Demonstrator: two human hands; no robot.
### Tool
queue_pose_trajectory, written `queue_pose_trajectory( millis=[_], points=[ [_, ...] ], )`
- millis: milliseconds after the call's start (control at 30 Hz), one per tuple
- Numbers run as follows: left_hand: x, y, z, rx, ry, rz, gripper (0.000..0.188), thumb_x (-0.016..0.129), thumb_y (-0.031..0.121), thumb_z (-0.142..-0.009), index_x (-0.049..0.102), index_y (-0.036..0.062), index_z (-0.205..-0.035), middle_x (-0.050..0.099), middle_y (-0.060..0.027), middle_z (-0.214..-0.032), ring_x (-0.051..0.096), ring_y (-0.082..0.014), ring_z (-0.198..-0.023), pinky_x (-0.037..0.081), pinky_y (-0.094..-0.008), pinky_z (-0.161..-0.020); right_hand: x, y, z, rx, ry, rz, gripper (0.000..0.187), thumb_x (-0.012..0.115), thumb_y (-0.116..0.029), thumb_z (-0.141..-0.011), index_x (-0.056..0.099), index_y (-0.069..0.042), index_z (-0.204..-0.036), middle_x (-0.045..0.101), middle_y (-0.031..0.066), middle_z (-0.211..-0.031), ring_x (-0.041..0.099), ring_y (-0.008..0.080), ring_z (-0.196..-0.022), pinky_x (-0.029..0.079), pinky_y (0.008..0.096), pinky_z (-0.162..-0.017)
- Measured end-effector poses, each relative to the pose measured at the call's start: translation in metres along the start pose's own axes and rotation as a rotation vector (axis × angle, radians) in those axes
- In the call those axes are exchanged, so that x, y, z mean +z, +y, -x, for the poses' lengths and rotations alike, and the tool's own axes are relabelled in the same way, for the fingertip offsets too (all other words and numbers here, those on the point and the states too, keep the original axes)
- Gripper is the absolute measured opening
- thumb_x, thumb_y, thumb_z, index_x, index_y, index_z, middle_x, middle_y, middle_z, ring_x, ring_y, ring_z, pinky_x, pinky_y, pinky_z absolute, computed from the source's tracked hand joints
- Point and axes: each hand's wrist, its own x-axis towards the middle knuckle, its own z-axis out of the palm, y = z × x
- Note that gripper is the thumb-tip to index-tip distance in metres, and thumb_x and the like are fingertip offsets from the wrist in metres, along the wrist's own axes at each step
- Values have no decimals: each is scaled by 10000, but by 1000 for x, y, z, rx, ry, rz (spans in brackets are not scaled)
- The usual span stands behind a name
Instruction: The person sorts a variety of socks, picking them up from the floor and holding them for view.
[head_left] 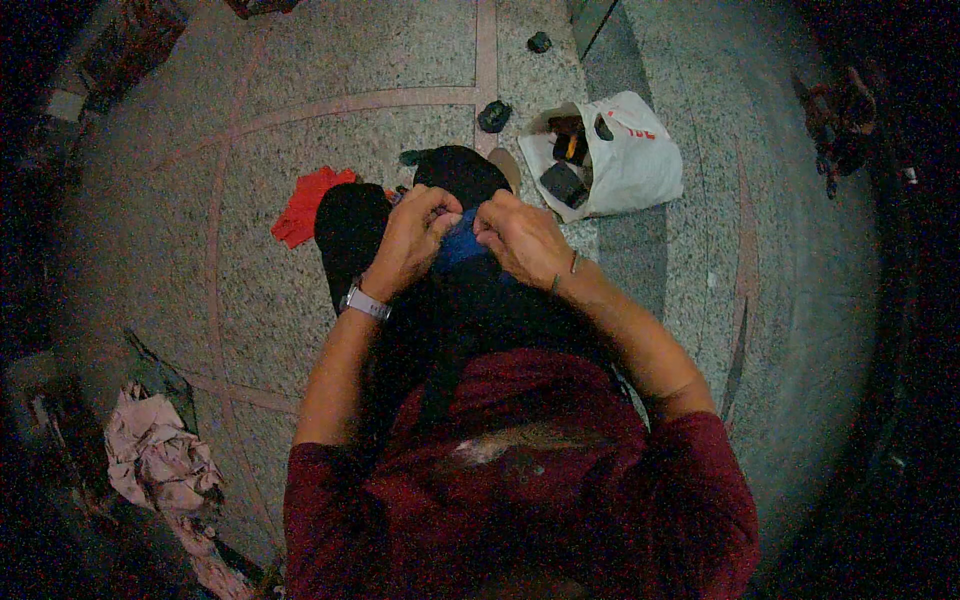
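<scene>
Over my lap, both hands are raised close together with their fingertips pinched. My left hand [420, 228], with a pale-strapped watch on its wrist, is at the left edge of a bright blue, soft-looking piece [460, 243]. At that piece's right edge is my right hand [517, 237], its thumb and forefinger pressed together. Both hands seem to grip the blue piece, which looks like fabric; the fingers hide part of it. My dark-trousered knee [460, 172] rises just beyond it. A red cloth [312, 207] lies on the floor left of my legs.
A white plastic bag [640, 155] lies open to the right, dark items showing in its mouth. Two small dark lumps, a nearer one [494, 116] and a farther one [540, 42], rest on the speckled floor [380, 60]. Crumpled pinkish material [155, 450] sits at lower left.
</scene>
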Motion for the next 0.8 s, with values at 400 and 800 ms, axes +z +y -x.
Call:
queue_pose_trajectory(
  millis=[400, 800],
  points=[
    [6, -6, 34, -276, 30, 415, 155, 575, 197, -907, 543, 47, -891, 542, -3, -801, 499, -99, -747, 435, -258, -690, -42, 30, 17, -84, -8, 20, 66, 591, -61, -850, 557, -36, -901, 548, 135, -885, 568, 321, -815, 467, 369, -707],
    [16, 10, 11, -418, -52, 309, 350, 568, 364, -935, 598, 26, -848, 523, 27, -680, 481, -66, -649, 399, -245, -576, -18, 9, 21, 290, -24, -311, 323, 652, -309, -857, 579, -9, -764, 528, 54, -635, 507, 134, -626, 423, 319, -586]
  ],
)
